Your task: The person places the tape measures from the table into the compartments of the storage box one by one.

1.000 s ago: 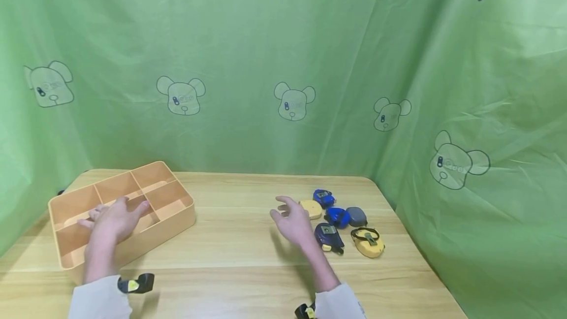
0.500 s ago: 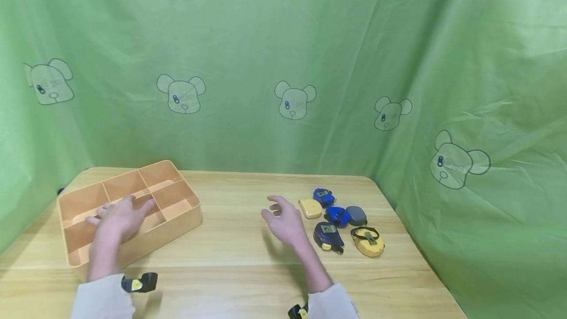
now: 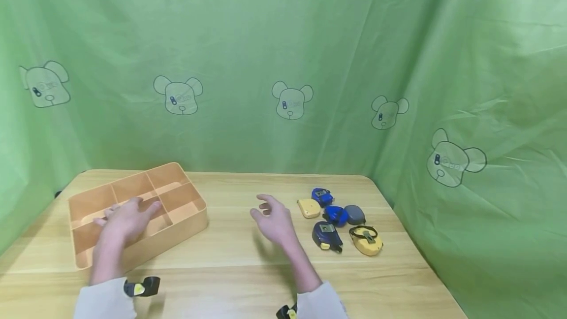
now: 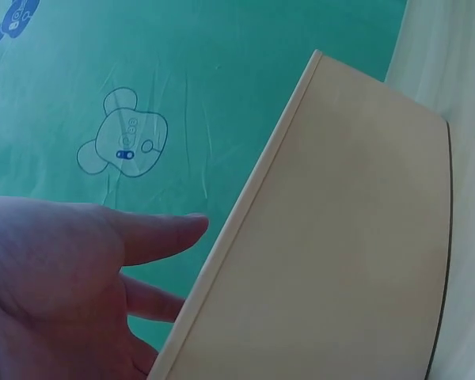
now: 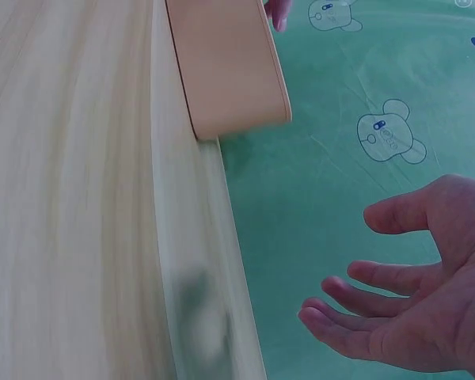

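Note:
My left hand (image 3: 126,220) reaches over an orange divided storage box (image 3: 181,230), fingers spread above its compartments. In the left wrist view the thumb stretches beside the rim and the other fingers pass behind the wall of the box (image 4: 340,214). My right hand (image 3: 274,220) hovers above the table with loosely bent fingers and holds nothing. Right of it lie several tape measures: a pale yellow one (image 3: 309,207), two blue ones (image 3: 322,196), a grey one (image 3: 355,214), a dark blue one (image 3: 327,236) and a yellow one with a black strap (image 3: 367,242).
A light wooden table (image 3: 235,284) carries everything. Green curtain (image 3: 239,38) printed with bear heads hangs behind and along both sides. Each wrist wears a black band, the left one (image 3: 143,287) with a yellow mark.
The storage box has slid rightward together with my left hand. My right hand has drifted left, farther from the tape measures, which stay in place.

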The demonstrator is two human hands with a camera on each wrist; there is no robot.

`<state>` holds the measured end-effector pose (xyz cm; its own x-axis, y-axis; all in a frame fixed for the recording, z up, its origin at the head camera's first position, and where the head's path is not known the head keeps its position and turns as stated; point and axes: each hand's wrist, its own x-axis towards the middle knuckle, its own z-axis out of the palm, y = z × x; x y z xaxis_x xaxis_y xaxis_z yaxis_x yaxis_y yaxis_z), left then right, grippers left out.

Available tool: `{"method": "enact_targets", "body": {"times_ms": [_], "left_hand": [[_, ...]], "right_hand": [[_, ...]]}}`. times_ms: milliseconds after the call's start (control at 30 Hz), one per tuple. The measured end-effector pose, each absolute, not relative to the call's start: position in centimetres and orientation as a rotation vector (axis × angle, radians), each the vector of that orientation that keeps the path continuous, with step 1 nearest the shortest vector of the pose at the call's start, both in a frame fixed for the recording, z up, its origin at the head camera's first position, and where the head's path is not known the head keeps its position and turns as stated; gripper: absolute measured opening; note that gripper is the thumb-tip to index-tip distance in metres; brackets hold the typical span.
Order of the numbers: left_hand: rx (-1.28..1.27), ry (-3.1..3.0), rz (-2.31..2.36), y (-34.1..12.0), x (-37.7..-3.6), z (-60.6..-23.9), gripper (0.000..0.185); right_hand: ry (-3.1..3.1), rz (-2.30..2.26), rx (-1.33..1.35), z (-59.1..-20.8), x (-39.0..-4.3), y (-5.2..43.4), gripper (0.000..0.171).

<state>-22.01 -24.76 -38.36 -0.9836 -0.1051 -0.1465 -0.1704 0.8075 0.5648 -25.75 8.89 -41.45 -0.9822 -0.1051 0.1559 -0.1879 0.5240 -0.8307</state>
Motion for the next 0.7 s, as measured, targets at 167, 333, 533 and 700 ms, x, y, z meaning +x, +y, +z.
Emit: {"method": "enact_targets", "body": {"times_ms": [167, 333, 533, 700], "left_hand": [[-0.172, 2.867, 0.92, -23.9, -22.1, -38.2, 0.093], [-0.087, 2.851, 0.899, -22.9, -22.4, -38.0, 0.091], [-0.006, 2.863, 0.89, -21.2, -22.7, -38.1, 0.085], [0.023, 2.858, 0.921, -19.7, -22.6, -38.1, 0.085]], "right_hand": [[-2.667, 1.508, 0.254, -41.4, -25.7, 8.2, 0.046], [-2.66, 1.517, 0.264, -41.5, -25.7, 7.7, 0.046], [-2.658, 1.518, 0.261, -41.6, -25.7, 7.5, 0.047], [-2.648, 1.531, 0.256, -41.7, -25.8, 7.5, 0.047]]}}
